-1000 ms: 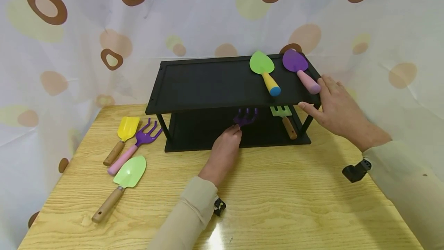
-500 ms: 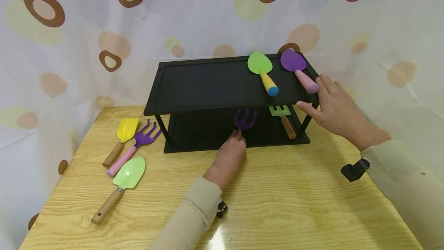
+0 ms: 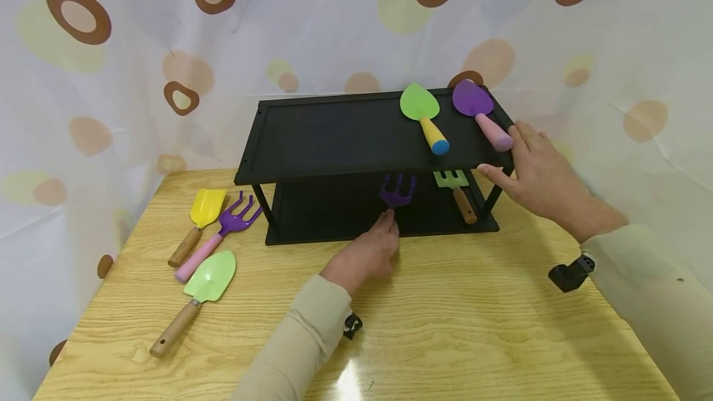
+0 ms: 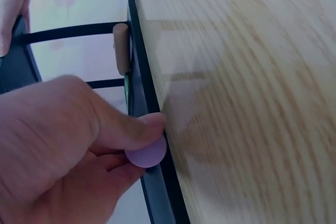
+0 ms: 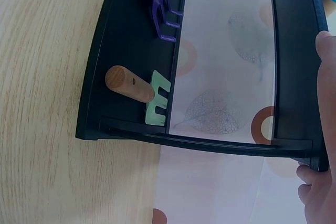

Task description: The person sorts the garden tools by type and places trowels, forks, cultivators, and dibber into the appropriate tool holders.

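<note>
My left hand [image 3: 367, 254] pinches the lilac handle end [image 4: 147, 155] of a purple three-tined hand rake [image 3: 398, 197] at the front of the black two-tier rack's lower shelf. The tines point toward the back; the handle is mostly hidden by the hand in the head view. My right hand [image 3: 546, 172] grips the right front corner of the upper shelf [image 3: 334, 135], thumb at the front edge. Right of the rake, a green hand fork [image 5: 123, 82] with a wooden handle lies on the lower shelf. Above, a green trowel [image 3: 420, 104] and a purple trowel [image 3: 473, 99] lie side by side.
On the wooden table [image 3: 445, 327], left of the rack, lie a yellow shovel [image 3: 207, 206], another purple hand rake [image 3: 234, 221] with a pink handle, and a light green trowel [image 3: 211, 274]. A patterned curtain [image 3: 323, 30] hangs behind the rack.
The purple hand rake on the lower shelf has moved slightly right and turned straighter, its tines now lying flatter, with my left hand following. My right hand stays at the rack's corner.
</note>
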A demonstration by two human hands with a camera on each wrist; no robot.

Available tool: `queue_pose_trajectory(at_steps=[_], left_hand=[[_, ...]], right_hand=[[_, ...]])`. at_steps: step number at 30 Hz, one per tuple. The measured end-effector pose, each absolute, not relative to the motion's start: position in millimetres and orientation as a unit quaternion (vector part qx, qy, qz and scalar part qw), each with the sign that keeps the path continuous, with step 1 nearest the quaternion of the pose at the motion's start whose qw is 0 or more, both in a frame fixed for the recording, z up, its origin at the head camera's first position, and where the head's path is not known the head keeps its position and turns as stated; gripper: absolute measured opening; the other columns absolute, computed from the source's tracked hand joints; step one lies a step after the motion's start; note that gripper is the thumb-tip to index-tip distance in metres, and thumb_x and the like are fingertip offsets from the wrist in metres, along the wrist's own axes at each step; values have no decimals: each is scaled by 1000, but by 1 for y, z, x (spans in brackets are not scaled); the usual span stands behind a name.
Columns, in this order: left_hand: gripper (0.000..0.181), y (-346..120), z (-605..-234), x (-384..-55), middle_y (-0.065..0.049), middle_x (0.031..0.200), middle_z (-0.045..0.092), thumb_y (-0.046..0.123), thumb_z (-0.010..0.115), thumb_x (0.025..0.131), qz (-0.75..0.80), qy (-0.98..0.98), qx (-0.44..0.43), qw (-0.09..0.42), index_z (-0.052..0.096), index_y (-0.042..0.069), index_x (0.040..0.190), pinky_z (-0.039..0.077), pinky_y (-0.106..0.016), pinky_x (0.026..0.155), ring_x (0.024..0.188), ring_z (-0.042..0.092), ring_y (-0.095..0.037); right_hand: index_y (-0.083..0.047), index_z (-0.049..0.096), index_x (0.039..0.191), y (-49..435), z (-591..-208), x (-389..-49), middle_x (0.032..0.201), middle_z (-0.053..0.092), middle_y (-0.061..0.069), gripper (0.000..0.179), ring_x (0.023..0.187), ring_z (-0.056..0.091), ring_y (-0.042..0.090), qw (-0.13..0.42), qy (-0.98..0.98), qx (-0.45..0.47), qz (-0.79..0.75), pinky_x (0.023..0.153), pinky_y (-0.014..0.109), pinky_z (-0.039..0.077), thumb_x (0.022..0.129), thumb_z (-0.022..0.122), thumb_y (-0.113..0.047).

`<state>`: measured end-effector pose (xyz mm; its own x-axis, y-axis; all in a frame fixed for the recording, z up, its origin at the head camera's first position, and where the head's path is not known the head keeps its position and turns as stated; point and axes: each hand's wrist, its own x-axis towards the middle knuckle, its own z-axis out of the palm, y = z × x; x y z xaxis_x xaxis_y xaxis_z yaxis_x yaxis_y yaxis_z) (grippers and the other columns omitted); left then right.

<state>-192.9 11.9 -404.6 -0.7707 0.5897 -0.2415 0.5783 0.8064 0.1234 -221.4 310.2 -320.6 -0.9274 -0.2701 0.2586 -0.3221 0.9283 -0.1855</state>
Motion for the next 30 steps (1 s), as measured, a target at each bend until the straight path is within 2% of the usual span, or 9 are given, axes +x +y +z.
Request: queue_pose_trajectory(at_steps=[4,8,11,15,19,30], left_hand=[[58,12,-407,-189,-20,164,18,8,56,100,-48,936,342,74,33,-2,152,39,-24,113,153,22,-27],[43,14,-409,-187,-20,156,37,3,50,102,-177,905,383,-62,46,-1,145,39,-25,113,147,37,-26],[38,19,-411,-189,-19,149,48,-3,49,101,-204,891,385,-129,54,0,138,37,-27,115,142,44,-24],[36,29,-415,-194,-18,143,54,-6,55,97,-156,903,372,-147,61,1,131,38,-26,114,139,48,-23],[34,38,-418,-198,-17,140,58,-8,55,96,-145,908,360,-159,64,2,127,35,-28,117,138,49,-24],[33,61,-422,-204,-14,137,61,-5,55,97,-116,931,318,-135,67,6,126,38,-27,115,139,48,-26]], right_hand=[[16,11,151,311,-321,-220,157,13,39,95,148,15,52,112,-975,151,115,122,60,9,100,45,-56],[16,11,152,311,-321,-220,158,14,39,95,148,15,52,115,-975,151,117,122,61,9,100,45,-56],[16,11,152,312,-321,-220,158,13,38,95,148,14,52,113,-975,150,117,122,61,9,100,45,-56],[15,10,152,312,-321,-220,159,12,38,95,149,13,51,110,-976,149,117,122,60,8,100,45,-57],[14,10,152,312,-321,-221,158,13,38,95,149,13,51,113,-976,146,118,123,60,8,100,45,-57],[15,12,152,309,-320,-220,158,14,38,96,148,15,51,116,-976,145,115,122,60,10,99,45,-58]])
